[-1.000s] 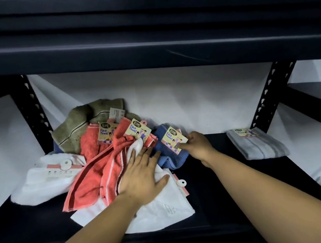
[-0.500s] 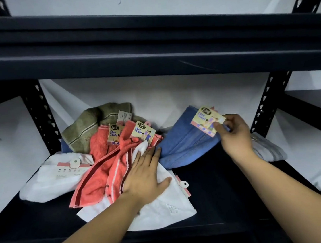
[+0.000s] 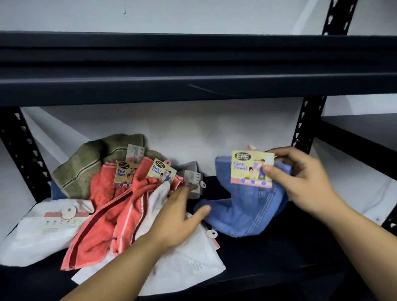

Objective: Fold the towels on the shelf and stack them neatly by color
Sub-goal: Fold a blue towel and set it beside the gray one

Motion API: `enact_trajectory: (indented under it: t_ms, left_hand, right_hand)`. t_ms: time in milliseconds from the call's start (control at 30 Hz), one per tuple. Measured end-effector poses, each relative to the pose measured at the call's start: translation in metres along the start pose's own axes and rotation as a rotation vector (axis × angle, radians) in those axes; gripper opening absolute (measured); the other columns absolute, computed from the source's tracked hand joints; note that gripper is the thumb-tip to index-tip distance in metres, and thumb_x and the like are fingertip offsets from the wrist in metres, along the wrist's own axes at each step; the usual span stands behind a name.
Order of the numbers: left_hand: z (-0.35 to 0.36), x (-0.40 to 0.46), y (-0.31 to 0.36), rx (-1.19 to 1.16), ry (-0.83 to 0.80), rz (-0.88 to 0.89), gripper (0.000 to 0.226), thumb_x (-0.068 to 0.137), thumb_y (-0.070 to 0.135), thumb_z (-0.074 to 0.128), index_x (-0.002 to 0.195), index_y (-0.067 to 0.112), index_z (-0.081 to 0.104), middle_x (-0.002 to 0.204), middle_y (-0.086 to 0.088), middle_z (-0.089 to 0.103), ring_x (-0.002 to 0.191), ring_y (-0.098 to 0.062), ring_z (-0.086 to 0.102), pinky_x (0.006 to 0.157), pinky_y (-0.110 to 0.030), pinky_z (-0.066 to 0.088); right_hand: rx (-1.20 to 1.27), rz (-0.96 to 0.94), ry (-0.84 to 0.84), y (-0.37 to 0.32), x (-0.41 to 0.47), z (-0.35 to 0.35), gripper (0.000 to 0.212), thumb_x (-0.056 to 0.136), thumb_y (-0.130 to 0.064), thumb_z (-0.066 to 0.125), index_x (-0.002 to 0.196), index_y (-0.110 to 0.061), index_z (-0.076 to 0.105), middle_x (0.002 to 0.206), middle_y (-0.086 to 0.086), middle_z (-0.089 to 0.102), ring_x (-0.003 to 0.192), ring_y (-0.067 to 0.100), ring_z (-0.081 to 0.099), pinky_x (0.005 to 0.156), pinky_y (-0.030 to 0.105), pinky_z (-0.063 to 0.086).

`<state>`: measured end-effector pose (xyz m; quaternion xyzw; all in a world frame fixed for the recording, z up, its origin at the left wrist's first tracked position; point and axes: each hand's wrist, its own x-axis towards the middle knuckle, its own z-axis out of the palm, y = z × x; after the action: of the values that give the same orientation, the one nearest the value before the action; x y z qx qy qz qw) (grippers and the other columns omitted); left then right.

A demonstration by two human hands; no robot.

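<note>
white wall (image 3: 214, 128), dark metal shelving (image 3: 188, 80), perforated uprights (image 3: 308, 121)

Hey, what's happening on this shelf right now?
A person is sorting a jumble of face towels on a dark metal shelf. The right hand pinches the blue towel by its card label, holding it to the right of the pile. The left hand rests flat on a white towel beside the coral towels. Nothing in the pile looks folded.

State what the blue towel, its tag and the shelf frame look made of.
Blue towel: soft terry-like cloth, matte, limp and creased.
Tag: printed card, seemingly stiff and flat, pinched by the right hand.
Shelf frame: probably painted metal, dark, punched with slots.
</note>
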<state>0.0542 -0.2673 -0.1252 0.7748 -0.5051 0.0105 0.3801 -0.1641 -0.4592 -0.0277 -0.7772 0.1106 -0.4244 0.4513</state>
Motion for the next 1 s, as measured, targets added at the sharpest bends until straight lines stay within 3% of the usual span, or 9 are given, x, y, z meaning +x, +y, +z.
enact_trajectory:
  t_ms: [133, 233, 300, 400, 500, 567, 700, 867, 1000]
  left_hand:
    - [-0.02, 0.024, 0.066, -0.413, -0.043, 0.104, 0.078, 0.083, 0.051, 0.075, 0.149, 0.037, 0.037, 0.142, 0.012, 0.058, 0.133, 0.0, 0.052, 0.108, -0.027, 0.046]
    - [-0.037, 0.039, 0.099, -0.402, -0.167, 0.133, 0.03, 0.085, 0.032, 0.079, 0.112, 0.023, 0.069, 0.098, 0.005, 0.074, 0.094, -0.008, 0.07, 0.088, -0.041, 0.057]
    - [-0.041, 0.042, 0.109, -0.467, -0.24, 0.14, 0.012, 0.087, 0.026, 0.079, 0.092, 0.019, 0.07, 0.085, 0.006, 0.073, 0.08, -0.007, 0.065, 0.078, -0.038, 0.055]
    - [-0.042, 0.043, 0.12, -0.634, -0.326, 0.153, 0.015, 0.087, 0.023, 0.075, 0.099, 0.018, 0.069, 0.095, -0.001, 0.074, 0.089, -0.012, 0.064, 0.084, -0.039, 0.053]
    - [-0.04, 0.042, 0.134, -0.801, -0.333, 0.184, 0.043, 0.089, 0.023, 0.075, 0.127, 0.028, 0.056, 0.1, -0.03, 0.069, 0.092, -0.037, 0.067, 0.082, -0.047, 0.052]
    - [-0.037, 0.04, 0.146, -0.801, -0.294, 0.228, 0.039, 0.093, 0.019, 0.072, 0.127, 0.03, 0.058, 0.094, -0.031, 0.067, 0.085, -0.033, 0.066, 0.076, -0.037, 0.049]
    - [-0.032, 0.042, 0.171, -0.712, -0.302, 0.296, 0.013, 0.095, 0.001, 0.067, 0.1, 0.01, 0.075, 0.095, 0.007, 0.078, 0.092, 0.0, 0.068, 0.083, -0.013, 0.048]
    - [-0.027, 0.047, 0.18, -0.706, -0.434, 0.294, 0.031, 0.087, -0.009, 0.062, 0.113, 0.005, 0.073, 0.108, -0.009, 0.078, 0.104, -0.019, 0.073, 0.09, -0.03, 0.058]
    - [-0.013, 0.053, 0.171, -0.358, -0.28, 0.346, 0.007, 0.084, 0.022, 0.074, 0.091, 0.023, 0.076, 0.086, -0.002, 0.066, 0.078, -0.02, 0.064, 0.07, -0.033, 0.051]
  right_hand:
    - [0.057, 0.056, -0.186, -0.014, -0.01, 0.002, 0.025, 0.082, -0.01, 0.079, 0.107, -0.012, 0.076, 0.103, 0.006, 0.079, 0.093, 0.017, 0.074, 0.081, 0.029, 0.06]
    - [0.077, 0.085, -0.219, -0.024, -0.015, -0.006, 0.026, 0.082, -0.008, 0.078, 0.108, -0.011, 0.077, 0.105, 0.009, 0.079, 0.094, 0.019, 0.075, 0.083, 0.03, 0.061]
    - [0.1, 0.099, -0.18, -0.033, -0.018, -0.016, 0.027, 0.081, -0.008, 0.078, 0.108, -0.01, 0.076, 0.102, 0.01, 0.079, 0.091, 0.019, 0.075, 0.081, 0.029, 0.061]
    - [0.245, 0.158, -0.044, -0.046, -0.021, -0.033, 0.037, 0.075, -0.011, 0.079, 0.111, -0.01, 0.07, 0.086, 0.012, 0.077, 0.079, 0.021, 0.075, 0.069, 0.029, 0.062]
    - [0.37, 0.231, 0.17, -0.048, -0.023, -0.047, 0.053, 0.062, -0.021, 0.085, 0.106, -0.009, 0.059, 0.074, 0.01, 0.074, 0.067, 0.021, 0.074, 0.059, 0.028, 0.06]
    - [0.359, 0.255, 0.285, -0.044, -0.025, -0.051, 0.052, 0.058, -0.02, 0.088, 0.095, -0.011, 0.053, 0.069, 0.006, 0.072, 0.063, 0.017, 0.072, 0.056, 0.027, 0.057]
    - [0.22, 0.279, 0.313, -0.025, -0.031, -0.047, 0.033, 0.067, -0.014, 0.088, 0.07, -0.014, 0.055, 0.067, 0.003, 0.068, 0.065, 0.013, 0.062, 0.061, 0.027, 0.05]
    - [-0.043, 0.386, 0.064, -0.011, -0.047, -0.031, 0.032, 0.094, -0.025, 0.075, 0.067, -0.008, 0.067, 0.064, -0.002, 0.061, 0.063, 0.01, 0.049, 0.066, 0.032, 0.039]
    - [0.04, 0.471, -0.02, -0.019, -0.059, -0.02, 0.044, 0.104, -0.046, 0.055, 0.095, -0.01, 0.078, 0.093, 0.004, 0.076, 0.091, 0.013, 0.069, 0.086, 0.038, 0.05]
